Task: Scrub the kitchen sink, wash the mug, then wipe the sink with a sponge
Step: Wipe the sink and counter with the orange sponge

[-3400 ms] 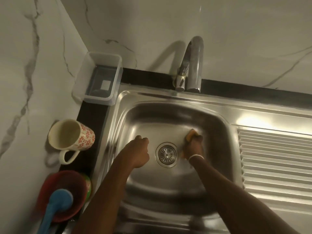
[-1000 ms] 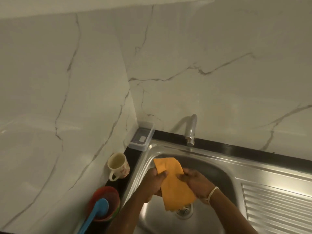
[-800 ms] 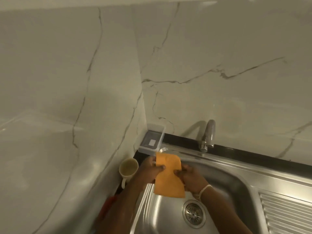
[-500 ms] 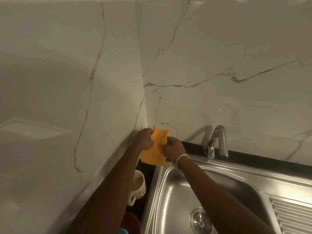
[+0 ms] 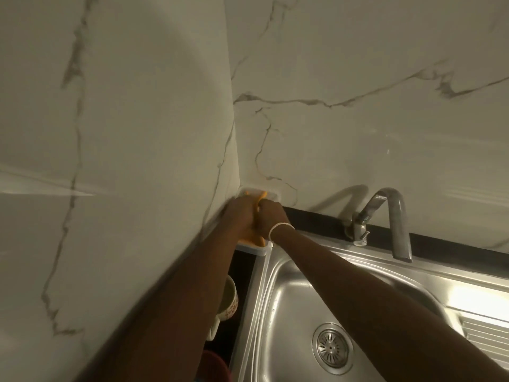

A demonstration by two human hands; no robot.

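The orange sponge cloth (image 5: 257, 238) lies in the clear plastic container (image 5: 256, 250) in the corner behind the steel sink (image 5: 278, 299). My left hand (image 5: 239, 216) and my right hand (image 5: 271, 217) are side by side over the container, both holding the cloth, which shows only at its far and near edges. The floral mug (image 5: 230, 304) stands on the black ledge left of the sink, mostly hidden by my left forearm. The sink's drain (image 5: 332, 347) is bare.
A chrome tap (image 5: 391, 219) rises behind the sink. Marble walls close in on the left and back. The ridged drainboard (image 5: 484, 334) lies to the right. The rim of a red bowl (image 5: 217, 365) shows at the bottom left.
Both hands carried the orange cloth from over the sink up to the corner and lowered it into the plastic container. The view has swung towards the corner.
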